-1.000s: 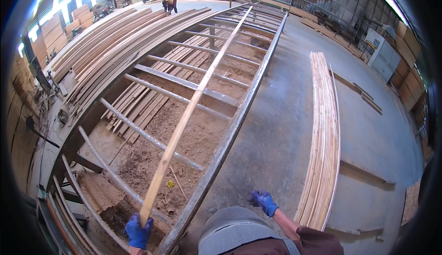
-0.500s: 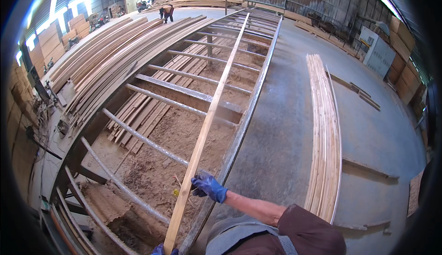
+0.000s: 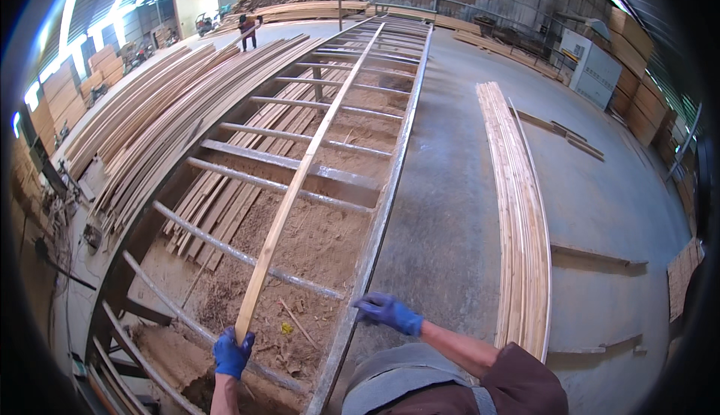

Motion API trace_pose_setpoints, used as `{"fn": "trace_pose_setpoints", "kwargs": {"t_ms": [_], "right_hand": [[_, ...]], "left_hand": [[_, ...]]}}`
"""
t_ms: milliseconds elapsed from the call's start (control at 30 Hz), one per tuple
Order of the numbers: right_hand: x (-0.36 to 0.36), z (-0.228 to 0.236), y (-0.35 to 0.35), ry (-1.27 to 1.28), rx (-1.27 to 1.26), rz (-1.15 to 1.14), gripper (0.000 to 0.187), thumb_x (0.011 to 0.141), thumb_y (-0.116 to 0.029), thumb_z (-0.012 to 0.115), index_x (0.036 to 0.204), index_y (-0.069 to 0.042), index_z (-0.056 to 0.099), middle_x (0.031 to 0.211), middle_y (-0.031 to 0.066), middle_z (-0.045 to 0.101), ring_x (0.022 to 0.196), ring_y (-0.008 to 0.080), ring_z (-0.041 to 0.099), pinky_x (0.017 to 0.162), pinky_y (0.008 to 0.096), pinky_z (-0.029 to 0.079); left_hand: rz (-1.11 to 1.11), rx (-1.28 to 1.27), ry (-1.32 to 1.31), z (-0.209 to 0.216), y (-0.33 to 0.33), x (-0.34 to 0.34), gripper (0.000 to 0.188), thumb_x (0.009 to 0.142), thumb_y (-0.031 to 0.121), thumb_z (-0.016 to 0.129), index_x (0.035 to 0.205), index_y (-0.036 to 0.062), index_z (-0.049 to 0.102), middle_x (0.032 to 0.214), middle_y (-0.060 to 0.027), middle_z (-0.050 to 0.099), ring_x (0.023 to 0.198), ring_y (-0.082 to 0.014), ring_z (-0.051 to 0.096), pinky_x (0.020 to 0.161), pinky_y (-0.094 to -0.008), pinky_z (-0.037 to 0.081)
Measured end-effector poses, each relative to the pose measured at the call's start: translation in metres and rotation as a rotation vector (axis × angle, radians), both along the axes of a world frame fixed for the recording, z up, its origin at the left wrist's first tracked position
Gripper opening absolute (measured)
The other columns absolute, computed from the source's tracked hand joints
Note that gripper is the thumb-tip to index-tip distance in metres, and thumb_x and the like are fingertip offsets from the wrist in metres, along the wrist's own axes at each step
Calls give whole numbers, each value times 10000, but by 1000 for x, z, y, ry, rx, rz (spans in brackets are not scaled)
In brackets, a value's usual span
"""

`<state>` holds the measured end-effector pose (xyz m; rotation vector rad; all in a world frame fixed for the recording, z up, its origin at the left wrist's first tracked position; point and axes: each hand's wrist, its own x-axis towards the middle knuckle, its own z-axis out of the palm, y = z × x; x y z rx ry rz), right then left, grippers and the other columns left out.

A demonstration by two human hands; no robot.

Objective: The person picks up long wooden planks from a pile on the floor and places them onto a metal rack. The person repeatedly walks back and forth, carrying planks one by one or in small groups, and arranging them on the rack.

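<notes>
Right hand (image 3: 390,313) is now off the wooden strip (image 3: 294,190), empty with fingers loosely bent beside the metal frame's right rail (image 3: 369,261), so only left hand (image 3: 232,353) grips the strip's near end, rest lengthwise over crossbars (image 3: 247,252).

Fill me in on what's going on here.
The wearer's gloved left hand grips the near end of a long board, which runs lengthwise over the crossbars of a frame. The right hand, holding nothing visible, is at the frame's right edge. A stack of boards lies to the right; a co-worker stands in the background.
</notes>
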<state>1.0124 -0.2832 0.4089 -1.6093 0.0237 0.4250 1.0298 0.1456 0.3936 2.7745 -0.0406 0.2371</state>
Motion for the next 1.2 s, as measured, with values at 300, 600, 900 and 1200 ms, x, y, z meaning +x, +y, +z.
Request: {"fn": "trace_pose_setpoints", "kwargs": {"t_ms": [300,600,900,1200], "right_hand": [[-248,-163,-172,750,31,-819,277,954,-300,498,1137,-113,587,938,115,692,716,224,669,620,356,540],[-531,-189,-109,1173,93,-1229,261,908,-263,557,859,-47,694,795,121,712,595,250,665,536,378,510],[-517,-200,-131,961,166,-1205,302,905,-341,555,823,-87,696,784,86,707,609,214,662,561,361,518],[-652,-211,-187,947,277,-1306,289,895,-326,574,978,-66,669,813,98,703,637,205,655,562,348,515]], "left_hand": [[0,207,-90,-1,-62,218,502,790,531,660,878,36,639,808,-228,661,744,-412,647,657,-491,514],[146,354,-29,32,-14,380,436,862,322,613,1157,3,586,1018,-248,648,937,-409,628,794,-481,496],[-647,41,-432,48,-235,202,407,919,205,594,1244,-37,552,1231,-224,589,1139,-320,579,951,-360,457],[-976,-206,885,-124,-348,-127,244,837,79,670,1055,-29,661,984,-128,696,887,-153,631,817,-286,500]]}}
